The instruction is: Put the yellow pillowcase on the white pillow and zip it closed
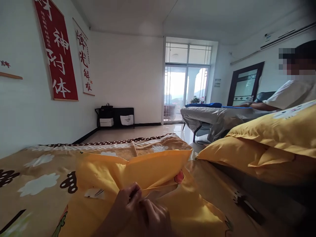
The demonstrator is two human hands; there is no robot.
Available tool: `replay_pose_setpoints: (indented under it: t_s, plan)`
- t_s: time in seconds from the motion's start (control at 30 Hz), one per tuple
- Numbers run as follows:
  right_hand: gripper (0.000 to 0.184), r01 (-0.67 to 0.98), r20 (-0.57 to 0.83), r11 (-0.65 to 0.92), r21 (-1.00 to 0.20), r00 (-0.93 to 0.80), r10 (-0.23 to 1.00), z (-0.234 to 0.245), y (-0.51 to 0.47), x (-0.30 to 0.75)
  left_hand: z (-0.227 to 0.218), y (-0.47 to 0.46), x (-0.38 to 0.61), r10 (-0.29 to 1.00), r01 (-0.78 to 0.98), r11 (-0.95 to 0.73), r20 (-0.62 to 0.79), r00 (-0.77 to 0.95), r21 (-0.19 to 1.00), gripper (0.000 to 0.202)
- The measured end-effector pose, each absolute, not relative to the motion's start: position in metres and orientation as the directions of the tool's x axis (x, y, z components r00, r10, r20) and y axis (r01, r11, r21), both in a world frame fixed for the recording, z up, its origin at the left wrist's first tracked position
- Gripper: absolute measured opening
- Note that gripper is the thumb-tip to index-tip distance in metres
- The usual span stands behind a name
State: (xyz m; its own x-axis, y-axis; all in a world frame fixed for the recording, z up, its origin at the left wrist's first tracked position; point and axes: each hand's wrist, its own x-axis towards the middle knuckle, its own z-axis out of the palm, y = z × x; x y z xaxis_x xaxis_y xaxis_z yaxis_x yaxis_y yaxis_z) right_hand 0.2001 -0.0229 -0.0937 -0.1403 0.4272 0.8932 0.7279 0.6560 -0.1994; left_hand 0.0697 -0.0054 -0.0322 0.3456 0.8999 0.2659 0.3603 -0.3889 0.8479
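A white wall fills much of the background. Below it spreads a tan cloth with white clouds and spotted brown shapes. On this cloth, in front of the person, lies a yellow cushion, creased toward its middle, its far edge raised in a shallow dip between two corners. To the right, two more yellow cushions are stacked, the upper one overlapping the lower.

Beyond them stands a tabletop draped in a shiny grey covering, with blue material along it. Behind it, a barred glass door lets in daylight. At the far right, a co-worker in a light top has an arm reaching over the tabletop. A red scroll with white characters hangs at left, larger than the white scroll beside it. A dark-framed door stands behind the co-worker, and a low black bench sits against the wall.

The left hand is closed, its thumb and fingers pinching the cushion's fabric. The right hand, just beside it, has its fingers curled onto the same gathered fabric. Smallest is a green plant near the glass door.
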Motion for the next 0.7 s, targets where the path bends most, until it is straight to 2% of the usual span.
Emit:
replay_pose_setpoints:
  t_s: [0.1,0.17,0.23,0.37,0.53,0.63,0.7]
  plan:
    - [0.018,0.754,0.924,0.642,-0.139,-0.135,0.359,-0.092,-0.026,0.200,-0.031,-0.007,0.069,0.900,0.371,-0.394,0.271,0.341,0.841,0.037]
    - [0.021,0.750,0.914,0.652,-0.114,-0.177,0.365,-0.088,-0.029,0.203,-0.031,-0.008,0.069,0.896,0.389,-0.409,0.282,0.344,0.826,0.037]
    - [0.022,0.720,0.874,0.675,-0.161,-0.214,0.437,-0.085,-0.033,0.209,-0.034,-0.009,0.069,0.888,0.429,-0.444,0.322,0.329,0.787,0.037]
    - [0.015,0.695,0.764,0.637,-0.335,-0.195,0.615,-0.082,-0.037,0.233,-0.046,-0.012,0.071,0.856,0.549,-0.516,0.421,0.300,0.657,0.032]
    - [0.020,0.790,0.556,0.382,-0.480,-0.063,0.829,-0.074,-0.031,0.282,-0.050,-0.015,0.073,0.844,0.611,-0.535,0.402,0.355,0.584,0.031]
    - [0.022,0.863,0.457,0.183,-0.471,0.061,0.887,-0.066,-0.026,0.311,-0.042,-0.020,0.075,0.850,0.606,-0.527,0.377,0.368,0.597,0.032]
    - [0.024,0.912,0.425,0.036,-0.408,0.155,0.892,-0.064,-0.022,0.325,-0.036,-0.024,0.077,0.853,0.599,-0.521,0.371,0.366,0.607,0.032]
